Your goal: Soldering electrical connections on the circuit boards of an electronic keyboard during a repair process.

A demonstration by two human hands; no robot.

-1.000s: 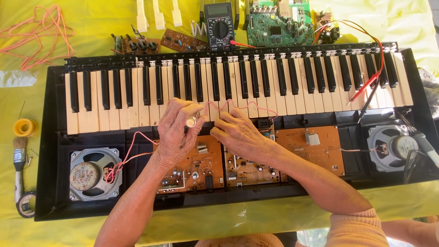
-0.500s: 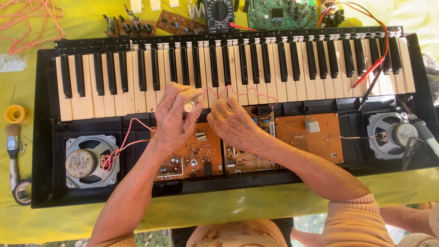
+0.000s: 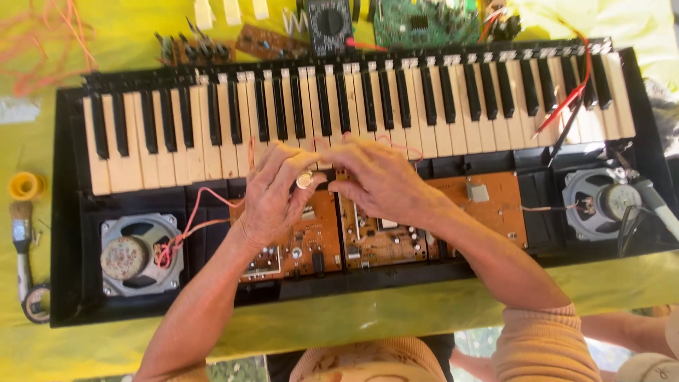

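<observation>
Leaning over the opened case, the person's two forearms come up from the bottom edge, the right one in a peach knitted sleeve [image 3: 544, 346]. Both hands meet over the brown circuit boards [image 3: 375, 237] that sit in the black keyboard case [image 3: 71, 212], just below the row of keys.

The left hand [image 3: 272, 198] lies knuckles-up with its fingers [image 3: 293, 159] curled and drawn together, the tips at the lower edge of the white keys; a ring with a pale stone [image 3: 305, 180] shows on one of them. The right hand [image 3: 378, 177] lies just beside it, touching or nearly so, fingers bent and closed toward the left hand's tips. What they pinch between them is hidden; a thin red wire [image 3: 403, 147] loops out at the fingertips.

Left of the hands, a round grey speaker [image 3: 138, 255] sits in the case with pink wire [image 3: 194, 212] running toward the boards. A second speaker [image 3: 601, 201] sits at the right end.

Beyond the hands runs the keybed [image 3: 353, 106], with a red test lead [image 3: 573, 92] draped over its right keys.

Farthest off, on the yellow-covered desk [image 3: 85, 42], lie a dark multimeter [image 3: 329, 25], a green circuit board [image 3: 424, 21] and a small brown board [image 3: 265, 42]. At the left edge are a yellow spool [image 3: 25, 185] and a paintbrush [image 3: 22, 240].
</observation>
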